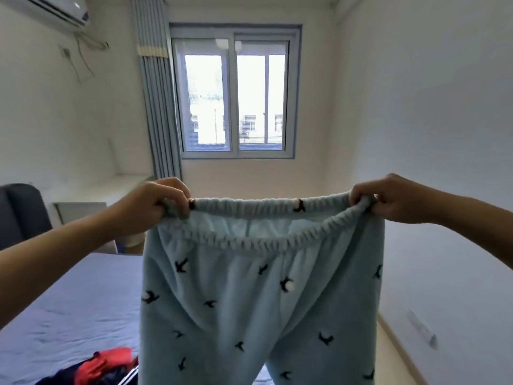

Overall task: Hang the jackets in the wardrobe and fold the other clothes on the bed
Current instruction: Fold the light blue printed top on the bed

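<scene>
I hold up a pair of light blue fleece trousers (258, 301) printed with small dark birds, stretched out in front of me. My left hand (161, 201) grips the left end of the elastic waistband. At the right end, my right hand (394, 198) pinches the same waistband. The legs hang down past the bottom of the view. Below left, a red and dark navy garment (100, 368) lies crumpled on the bed (69, 301), which has a blue sheet.
A dark grey headboard (22, 212) stands at the left with a white bedside unit (83, 209) behind it. A window (234, 98) with a blue striped curtain (158, 107) is straight ahead. White wall runs along the right, floor strip below it.
</scene>
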The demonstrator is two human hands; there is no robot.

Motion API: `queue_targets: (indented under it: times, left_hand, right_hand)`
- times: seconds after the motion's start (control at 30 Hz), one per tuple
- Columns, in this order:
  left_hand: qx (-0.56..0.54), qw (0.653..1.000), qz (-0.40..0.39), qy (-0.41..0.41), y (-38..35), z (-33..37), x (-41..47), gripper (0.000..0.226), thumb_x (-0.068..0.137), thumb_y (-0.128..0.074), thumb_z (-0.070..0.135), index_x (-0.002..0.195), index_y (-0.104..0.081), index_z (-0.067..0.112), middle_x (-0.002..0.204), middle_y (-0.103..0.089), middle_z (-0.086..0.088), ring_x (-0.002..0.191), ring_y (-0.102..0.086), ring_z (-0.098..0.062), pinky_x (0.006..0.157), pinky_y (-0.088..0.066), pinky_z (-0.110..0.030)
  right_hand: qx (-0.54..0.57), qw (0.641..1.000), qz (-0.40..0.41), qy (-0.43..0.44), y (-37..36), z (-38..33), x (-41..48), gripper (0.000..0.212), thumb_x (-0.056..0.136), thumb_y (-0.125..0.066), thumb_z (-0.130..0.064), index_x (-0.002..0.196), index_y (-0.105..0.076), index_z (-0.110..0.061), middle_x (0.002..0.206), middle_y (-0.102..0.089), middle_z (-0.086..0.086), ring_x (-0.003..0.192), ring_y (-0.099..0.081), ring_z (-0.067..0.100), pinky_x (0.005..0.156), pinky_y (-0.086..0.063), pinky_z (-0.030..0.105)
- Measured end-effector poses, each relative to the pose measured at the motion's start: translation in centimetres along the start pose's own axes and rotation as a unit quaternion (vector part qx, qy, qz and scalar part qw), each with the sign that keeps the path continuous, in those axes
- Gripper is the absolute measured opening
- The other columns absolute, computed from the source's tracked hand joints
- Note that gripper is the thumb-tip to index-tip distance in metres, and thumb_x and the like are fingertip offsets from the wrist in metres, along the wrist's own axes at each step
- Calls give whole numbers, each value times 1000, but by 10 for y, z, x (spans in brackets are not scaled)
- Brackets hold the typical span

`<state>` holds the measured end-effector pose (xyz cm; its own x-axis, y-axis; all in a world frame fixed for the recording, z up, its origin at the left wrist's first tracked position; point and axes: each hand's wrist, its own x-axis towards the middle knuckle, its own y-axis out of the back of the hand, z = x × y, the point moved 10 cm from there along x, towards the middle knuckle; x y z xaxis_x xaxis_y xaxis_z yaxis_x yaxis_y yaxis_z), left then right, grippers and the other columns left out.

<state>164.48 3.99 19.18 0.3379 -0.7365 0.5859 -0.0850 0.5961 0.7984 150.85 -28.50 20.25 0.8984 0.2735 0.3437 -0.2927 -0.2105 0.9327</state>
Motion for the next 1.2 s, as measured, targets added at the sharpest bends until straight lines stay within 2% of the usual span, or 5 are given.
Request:
queue_targets:
  times: [0.2, 0.43, 0.63, 0.93, 1.2]
  left_hand:
    - [96, 971, -215, -40, -26, 29, -13, 42, 80, -69, -1, 70, -66, 40, 88, -52, 24, 82, -54, 3, 69, -45, -15]
    - [-14, 979, -187, 84, 5, 4, -29, 60, 82, -55, -18, 69, -72, 39, 96, -61, 10, 94, -57, -5, 81, -48, -25]
    - [255, 937, -220, 90, 1, -1, -37, 27, 80, -59, 59, 89, -68, 35, 79, -51, 24, 65, -52, 5, 55, -36, -11]
    - [280, 943, -172, -40, -20, 17, -26, 26, 74, -71, -3, 87, -68, 18, 75, -53, 10, 53, -41, -2, 46, -29, -11]
    - [331, 910, -250, -4, -20, -24, -26, 15, 90, -57, 23, 81, -66, 31, 84, -45, 22, 78, -42, 7, 61, -29, -3]
  right_hand:
    - [-77, 997, -5, -28, 15, 18, 2, 39, 73, -64, 1, 69, -55, -37, 48, -51, -17, 49, -49, 3, 52, -36, 10]
    - [-188, 977, -42, -95, 4, 55, -5, 39, 80, -68, -17, 60, -39, -33, 57, -47, -15, 60, -47, 15, 58, -28, 24]
    - [-65, 996, 21, -59, -3, 38, 10, 46, 72, -68, 3, 50, -36, -23, 50, -47, -1, 50, -41, 9, 54, -34, 26]
    - [8, 1000, -19, -9, -34, 3, 26, 16, 79, -67, -2, 87, -74, -14, 76, -69, -3, 71, -59, 12, 66, -45, 24]
    - [-142, 984, -106, -31, -45, 35, 24, 25, 81, -68, -27, 66, -60, -8, 68, -56, -1, 59, -46, 2, 57, -34, 12]
